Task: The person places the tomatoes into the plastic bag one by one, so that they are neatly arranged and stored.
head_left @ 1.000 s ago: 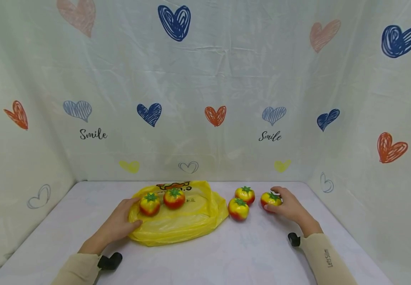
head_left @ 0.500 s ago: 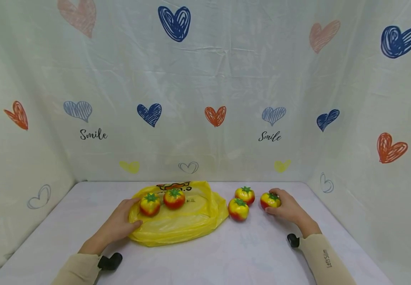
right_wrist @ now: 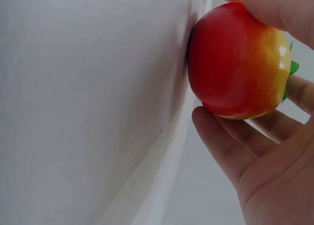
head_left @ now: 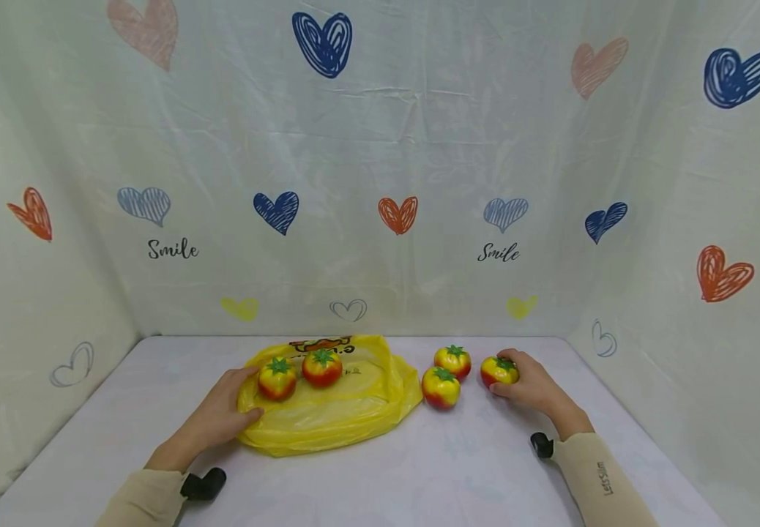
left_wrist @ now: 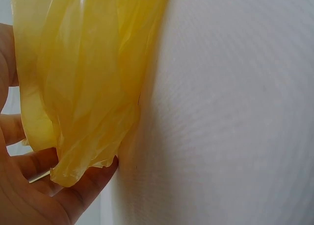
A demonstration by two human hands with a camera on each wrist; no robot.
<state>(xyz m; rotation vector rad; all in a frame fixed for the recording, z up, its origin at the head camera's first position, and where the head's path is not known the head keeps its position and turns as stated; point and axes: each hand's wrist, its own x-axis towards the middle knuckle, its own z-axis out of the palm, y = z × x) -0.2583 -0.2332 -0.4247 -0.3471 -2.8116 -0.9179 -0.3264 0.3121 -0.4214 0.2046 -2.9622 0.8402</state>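
Note:
A yellow plastic bag [head_left: 327,421] lies flattened on the left half of the table. My left hand [head_left: 225,410] grips its left edge, and the left wrist view shows the plastic [left_wrist: 93,73] between thumb and fingers. Two glossy red-and-yellow tomatoes [head_left: 277,379] with green leaf tops sit on the bag; whether plastic covers them I cannot tell. On the right, my right hand [head_left: 538,384] holds another tomato [head_left: 498,372], thumb on the near side and fingers around the far side. In the right wrist view this tomato [right_wrist: 235,63] appears at table level.
Two more tomatoes [head_left: 441,388] stand close together between the bag and my right hand. The white table [head_left: 380,490] ends at a hanging curtain [head_left: 386,285] printed with hearts, which also encloses both sides.
My right hand's fingers have closed round the right-hand tomato, which shifted very slightly left. The left hand, bag and other tomatoes stay where they were.

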